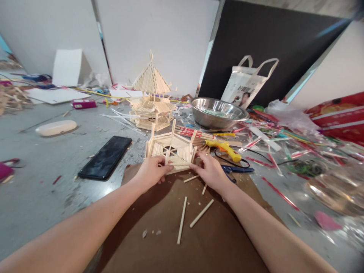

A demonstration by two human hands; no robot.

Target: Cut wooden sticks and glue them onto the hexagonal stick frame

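A hexagonal stick frame (184, 153), with short uprights at its corners and slats around a central opening, lies in front of the person at the far end of a brown sheet (159, 246); whether it rests flat or is slightly raised cannot be told. Taking the frame as the clock's centre, with twelve pointing away from the person, the left hand (152, 170) is at seven, thumb and fingers drawn together in a pinch on the near rim beside an upright. The right hand (212, 171) is at four, its thumb and bent fingers nearly closed on the corner there.

A stick-built pagoda model (152, 104) stands just beyond, between eleven and twelve. A black smartphone (105, 158) lies at nine. At two sits a stainless-steel basin (209, 118), with a white tote bag (239, 85) behind it. A yellow glue gun (226, 148) lies near the right hand at three, blue-handled pliers (237, 169) just below it. Loose round sticks (182, 220) lie at five and six.
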